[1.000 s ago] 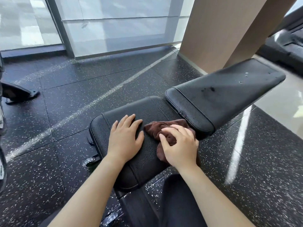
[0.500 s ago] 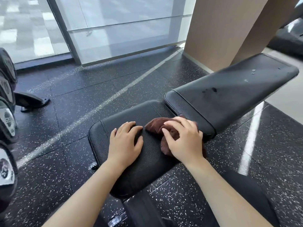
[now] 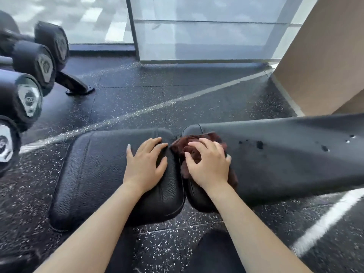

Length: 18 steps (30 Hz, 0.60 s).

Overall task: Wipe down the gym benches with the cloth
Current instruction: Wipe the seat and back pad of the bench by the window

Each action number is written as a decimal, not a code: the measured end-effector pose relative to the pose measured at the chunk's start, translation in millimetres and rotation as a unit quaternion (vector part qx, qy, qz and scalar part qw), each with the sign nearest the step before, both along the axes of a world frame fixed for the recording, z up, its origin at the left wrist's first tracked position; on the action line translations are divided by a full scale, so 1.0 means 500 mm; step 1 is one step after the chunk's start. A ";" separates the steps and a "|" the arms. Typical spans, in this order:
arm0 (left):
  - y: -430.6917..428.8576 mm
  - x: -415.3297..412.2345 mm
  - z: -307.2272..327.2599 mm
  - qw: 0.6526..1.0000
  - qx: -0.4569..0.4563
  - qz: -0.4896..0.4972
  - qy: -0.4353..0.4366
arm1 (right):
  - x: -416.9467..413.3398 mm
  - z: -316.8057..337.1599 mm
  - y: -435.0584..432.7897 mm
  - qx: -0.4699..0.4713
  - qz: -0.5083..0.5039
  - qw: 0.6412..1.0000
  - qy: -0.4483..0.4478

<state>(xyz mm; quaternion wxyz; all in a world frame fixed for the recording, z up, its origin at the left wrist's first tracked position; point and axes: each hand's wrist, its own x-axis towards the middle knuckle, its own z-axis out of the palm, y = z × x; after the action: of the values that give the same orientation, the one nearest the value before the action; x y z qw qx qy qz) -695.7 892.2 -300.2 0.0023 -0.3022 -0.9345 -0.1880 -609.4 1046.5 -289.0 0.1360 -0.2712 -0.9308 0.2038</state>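
A black padded gym bench lies across the view, its seat pad (image 3: pixel 94 174) on the left and its long back pad (image 3: pixel 295 154) stretching to the right. The back pad carries a few dark spots and small scuffs. A crumpled dark brown cloth (image 3: pixel 189 148) sits on the near end of the back pad, right by the gap between the pads. My right hand (image 3: pixel 208 162) presses down on the cloth with curled fingers. My left hand (image 3: pixel 145 164) rests flat on the seat pad's right end, fingers spread, holding nothing.
Several black dumbbells (image 3: pixel 29 95) on a rack fill the left edge, with the rack's foot (image 3: pixel 76 85) on the speckled rubber floor. A glass wall (image 3: pixel 197 36) runs along the back. A tan pillar (image 3: pixel 325 66) stands at the right behind the back pad.
My view has swung left and the bench now lies level across the frame. My right hand has slid the cloth off the seat pad onto the near end of the back pad; my left hand stays flat.
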 end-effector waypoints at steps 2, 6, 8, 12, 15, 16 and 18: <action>-0.001 0.005 0.006 1.000 0.000 0.005 -0.001 | 0.030 -0.007 -0.005 0.008 0.018 1.000 0.020; 0.010 0.000 0.013 1.000 0.016 0.019 -0.004 | -0.013 -0.009 0.011 0.001 -0.004 1.000 0.027; 0.011 -0.003 0.006 0.999 0.025 0.021 0.004 | -0.062 -0.005 0.024 -0.011 -0.012 1.000 0.023; 0.010 -0.011 -0.003 0.999 0.042 0.017 0.007 | -0.079 -0.002 0.028 -0.015 -0.005 1.000 0.019; 0.007 -0.011 -0.003 0.998 0.053 0.021 0.002 | -0.029 -0.005 0.012 -0.005 0.002 1.000 0.024; 0.008 -0.011 -0.004 0.998 0.053 0.020 0.003 | -0.017 -0.008 0.008 0.003 0.001 1.000 0.024; 0.006 -0.012 -0.006 0.999 0.050 0.015 0.004 | -0.017 -0.011 0.006 0.015 -0.008 1.000 0.025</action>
<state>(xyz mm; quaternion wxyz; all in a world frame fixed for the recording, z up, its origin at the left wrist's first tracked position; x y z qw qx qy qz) -701.4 895.3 -303.2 0.0243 -0.2888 -0.9282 -0.2334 -618.2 1049.5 -294.5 0.1651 -0.2711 -0.9278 0.1960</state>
